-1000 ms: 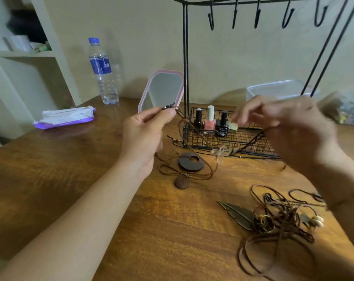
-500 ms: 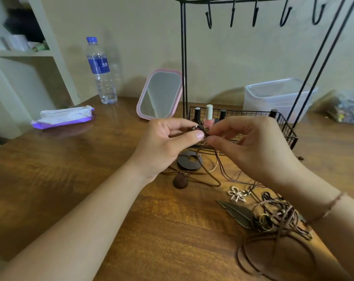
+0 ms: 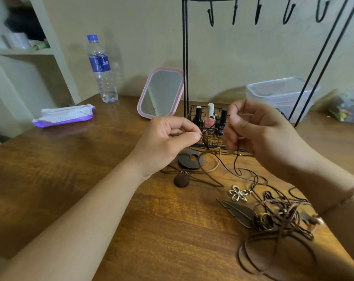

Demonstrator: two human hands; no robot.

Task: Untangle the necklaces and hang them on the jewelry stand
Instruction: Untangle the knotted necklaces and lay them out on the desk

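My left hand (image 3: 168, 138) pinches the knotted end of a thin brown cord necklace (image 3: 236, 165) just above the table. My right hand (image 3: 259, 130) pinches the same cord a little to the right. The cord hangs down to a silver flower pendant (image 3: 238, 193) lying on the wood. A tangle of brown cords (image 3: 281, 218) with a bronze feather pendant (image 3: 238, 211) lies at the lower right. Another cord with a dark disc pendant (image 3: 189, 160) and a brown round pendant (image 3: 181, 180) lies below my hands. The black jewelry stand (image 3: 184, 57) rises behind, its hooks (image 3: 258, 13) bare.
The stand's wire basket (image 3: 210, 141) holds nail polish bottles (image 3: 209, 118). A pink mirror (image 3: 161, 93) leans to its left. A water bottle (image 3: 102, 69) and a wipes pack (image 3: 64, 115) sit at the far left. A clear plastic box (image 3: 281, 94) stands behind the stand on the right.
Both hands came together low in front of the basket, then moved slightly apart. The flower pendant dropped from mid-air onto the table.
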